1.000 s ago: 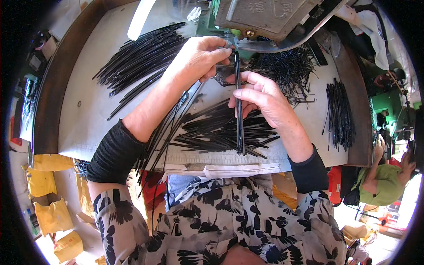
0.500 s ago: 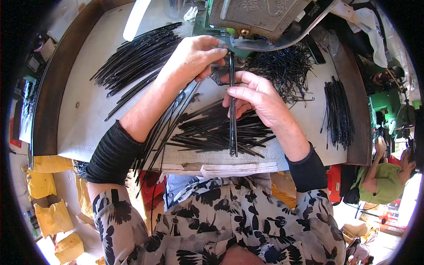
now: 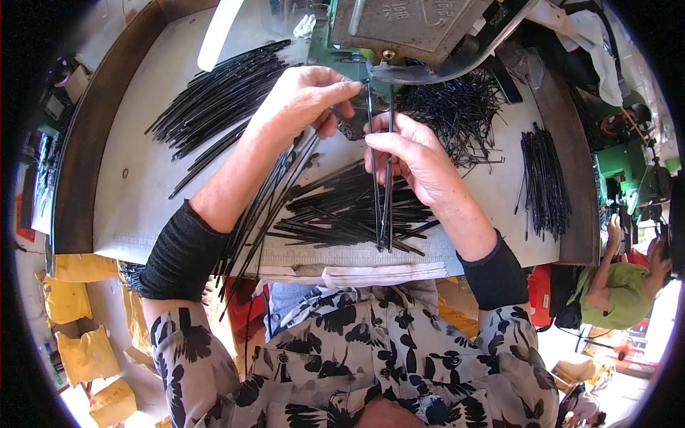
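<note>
My left hand (image 3: 308,103) is closed in a pinch at the top end of a thin glossy black strip (image 3: 375,192), just below the machine's metal head. Long black strips (image 3: 282,175) run from beneath that hand over the table's near edge. My right hand (image 3: 415,158) pinches a second black strip (image 3: 388,207) near its middle. Both strips hang nearly parallel, apart at the top and close together at their lower ends. Below them a heap of black strips (image 3: 335,217) lies on the table. Part of the right fingers is hidden behind the strip.
The grey and green machine (image 3: 407,32) overhangs the table's far side. Black strips (image 3: 221,96) lie stacked at left, a tangled heap of bent black pieces (image 3: 457,114) beside the machine, and a bundle (image 3: 544,182) at right. A raised brown rim (image 3: 80,157) edges the table (image 3: 143,207).
Two strips that lay together have spread apart at the top. My right hand's strip has shifted slightly right, while my left hand stays at the other strip's upper end.
</note>
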{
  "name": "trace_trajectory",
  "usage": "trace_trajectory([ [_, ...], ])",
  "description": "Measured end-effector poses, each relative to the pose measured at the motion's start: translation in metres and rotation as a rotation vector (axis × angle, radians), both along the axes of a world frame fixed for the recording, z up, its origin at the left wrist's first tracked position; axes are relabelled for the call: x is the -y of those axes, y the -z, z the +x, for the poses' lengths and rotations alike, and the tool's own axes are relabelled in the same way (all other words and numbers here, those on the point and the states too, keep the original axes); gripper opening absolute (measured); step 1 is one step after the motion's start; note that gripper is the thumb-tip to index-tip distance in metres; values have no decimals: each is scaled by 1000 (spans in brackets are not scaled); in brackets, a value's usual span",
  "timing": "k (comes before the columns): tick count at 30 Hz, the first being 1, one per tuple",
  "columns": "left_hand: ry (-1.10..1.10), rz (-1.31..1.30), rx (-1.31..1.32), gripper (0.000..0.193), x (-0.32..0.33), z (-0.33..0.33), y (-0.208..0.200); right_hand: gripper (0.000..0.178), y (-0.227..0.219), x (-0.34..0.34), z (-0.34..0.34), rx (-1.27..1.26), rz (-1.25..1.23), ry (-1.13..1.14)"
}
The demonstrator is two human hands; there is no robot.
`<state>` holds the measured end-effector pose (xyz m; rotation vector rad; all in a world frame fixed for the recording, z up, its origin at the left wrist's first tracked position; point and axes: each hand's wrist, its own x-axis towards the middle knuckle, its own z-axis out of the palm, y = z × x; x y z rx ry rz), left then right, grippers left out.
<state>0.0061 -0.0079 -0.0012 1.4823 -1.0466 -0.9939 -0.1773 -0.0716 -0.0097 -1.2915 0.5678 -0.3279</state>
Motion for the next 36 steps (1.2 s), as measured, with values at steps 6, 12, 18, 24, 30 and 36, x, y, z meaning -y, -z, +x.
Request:
trace_trajectory([
  [6, 74, -10, -134, 31, -3, 2, -2, 23, -4, 5, 1, 65, 0, 30],
  [12, 57, 23, -204, 30, -1, -2, 2, 25, -4, 6, 3, 77, -4, 11],
  [18, 61, -4, -245, 26, 1, -3, 5, 25, -4, 7, 3, 108, 18, -17],
  [24, 82, 8, -244, 24, 3, -1, 7, 25, -2, 11, 6, 109, -35, 11],
  [30, 72, 13, -232, 27, 4, 0, 10, 25, 2, 12, 8, 50, -117, 29],
  [36, 102, 39, -265, 30, 5, 3, 11, 22, 2, 13, 8, 85, 15, 13],
])
